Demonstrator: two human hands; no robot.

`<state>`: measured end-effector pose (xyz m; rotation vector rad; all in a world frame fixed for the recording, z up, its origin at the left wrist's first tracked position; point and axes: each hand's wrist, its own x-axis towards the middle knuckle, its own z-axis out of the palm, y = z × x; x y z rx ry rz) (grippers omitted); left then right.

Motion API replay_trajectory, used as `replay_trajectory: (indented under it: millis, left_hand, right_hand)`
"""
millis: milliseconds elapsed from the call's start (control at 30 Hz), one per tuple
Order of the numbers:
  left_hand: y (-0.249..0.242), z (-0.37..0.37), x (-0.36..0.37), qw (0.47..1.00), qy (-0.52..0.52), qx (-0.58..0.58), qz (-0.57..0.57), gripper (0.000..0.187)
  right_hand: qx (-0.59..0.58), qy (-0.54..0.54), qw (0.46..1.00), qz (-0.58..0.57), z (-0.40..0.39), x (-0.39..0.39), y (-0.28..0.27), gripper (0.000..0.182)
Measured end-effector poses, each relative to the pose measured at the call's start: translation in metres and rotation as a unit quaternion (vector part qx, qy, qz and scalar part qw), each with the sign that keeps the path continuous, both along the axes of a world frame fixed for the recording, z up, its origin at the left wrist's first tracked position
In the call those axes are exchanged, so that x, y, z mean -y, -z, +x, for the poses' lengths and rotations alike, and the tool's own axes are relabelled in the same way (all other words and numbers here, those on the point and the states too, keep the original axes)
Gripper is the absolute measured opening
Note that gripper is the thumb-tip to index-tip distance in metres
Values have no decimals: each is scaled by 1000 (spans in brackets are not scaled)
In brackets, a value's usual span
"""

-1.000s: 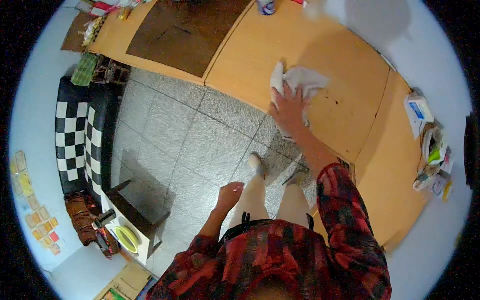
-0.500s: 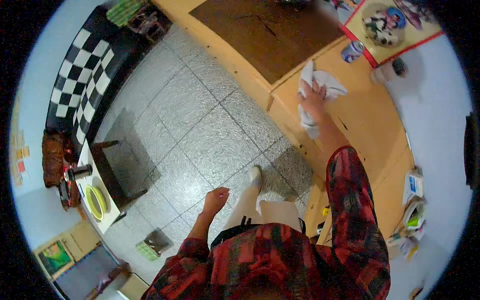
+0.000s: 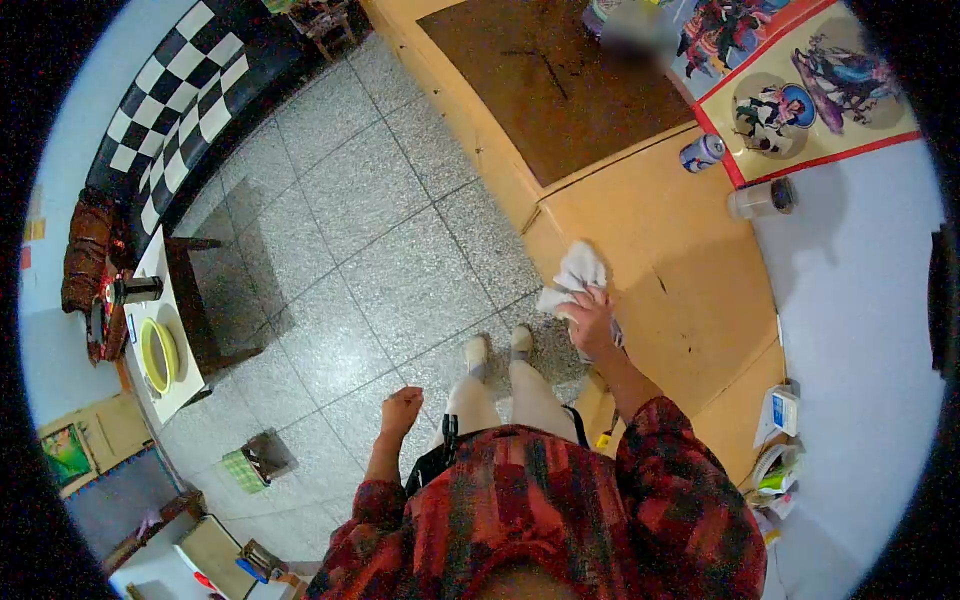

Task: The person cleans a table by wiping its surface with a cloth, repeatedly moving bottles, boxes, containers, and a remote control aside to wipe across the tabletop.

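A white cloth (image 3: pixel 582 268) is bunched under and around my right hand (image 3: pixel 590 318), at the edge of the wooden counter (image 3: pixel 690 260) nearest my body. The fingers of that hand are closed on the cloth, and part of it hangs below the hand. My left hand (image 3: pixel 402 408) hangs over the tiled floor, away from any object, its fingers curled together with nothing visible in them. A blue and silver can (image 3: pixel 702 153) and a clear jar with a dark lid (image 3: pixel 765 199) stand farther back on the counter.
A brown board (image 3: pixel 560 80) lies on the counter's far part, beside pictures with red borders (image 3: pixel 735 165). At the left, a white table (image 3: pixel 182 375) holds a yellow-green basin (image 3: pixel 158 356). A small stool with green cloth (image 3: pixel 246 468) stands on the floor. Small items lie at the lower right.
My right hand has drawn the cloth back along the counter toward my body, to its near edge. The view has shifted, and both feet now show side by side.
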<state>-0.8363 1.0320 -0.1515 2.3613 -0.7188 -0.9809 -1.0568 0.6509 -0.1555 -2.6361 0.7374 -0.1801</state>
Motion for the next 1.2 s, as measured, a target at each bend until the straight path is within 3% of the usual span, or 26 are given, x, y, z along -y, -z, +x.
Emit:
replay_trajectory:
  millis: [33,67,133,200,267,333,400,433,467,533,600,633,667,733,800,900,967,1000,1067,1133,1167,1200]
  left_hand:
    - [-2,-2,-8,999,-30,1,18,23]
    - [-5,-4,-17,997,-67,-6,43,24]
    - [18,-5,-55,988,-144,-56,31,24]
    - [38,-6,-90,973,-203,-103,36,25]
    - [36,-14,-108,952,-263,-150,42,26]
    - [30,-23,-115,875,-402,-266,43,28]
    - [26,-34,-126,811,-463,-348,-74,29]
    - [23,-40,-122,864,-429,-262,17,24]
    - [13,-34,-118,814,-473,-337,2,23]
    - [21,-27,-129,796,-454,-399,-39,23]
    - [11,-15,-118,816,-451,-362,-32,24]
    - [12,-5,-108,843,-443,-301,54,25]
    - [12,12,-98,822,-465,-316,95,27]
    - [15,40,-97,831,-431,-352,21,26]
    - [22,71,-86,826,-446,-342,41,25]
    - [9,123,-56,895,-366,-253,25,26]
    - [9,157,-44,885,-381,-267,-10,26]
    - [12,172,-34,871,-401,-282,-42,26]
    - [17,192,-18,881,-393,-261,-28,26]
    - [25,211,-15,855,-384,-332,-108,26]
    - [10,215,5,877,-368,-306,-43,26]
    - [10,219,12,880,-362,-306,-42,26]
  right_hand:
    - [93,9,996,-13,-1,3,-10,32]
    - [93,5,996,-13,2,14,-16,32]
    - [136,79,979,129,18,39,-25,37]
    - [210,128,955,164,45,68,-71,39]
    - [281,129,948,82,71,115,-86,39]
    - [257,212,943,24,104,154,-103,38]
    - [302,262,915,48,133,201,-88,38]
    - [302,261,916,50,147,220,-77,38]
    - [246,320,912,77,162,239,-62,41]
    - [186,375,902,104,181,261,-26,45]
    - [-55,322,945,20,201,275,7,54]
    - [-153,335,930,11,218,261,-3,60]
    - [-153,339,928,8,235,254,-13,60]
    - [-171,308,936,25,263,253,-19,62]
    - [-176,285,942,-8,296,265,-12,66]
    - [-117,216,969,-2,353,271,-24,72]
    - [-131,134,982,-19,388,265,-18,70]
    - [-139,85,986,38,408,250,-44,66]
    - [-11,18,990,142,433,221,-15,50]
    - [143,-26,936,322,447,184,22,37]
    - [144,-46,933,326,447,164,16,32]
    - [97,-70,954,274,443,140,-20,39]
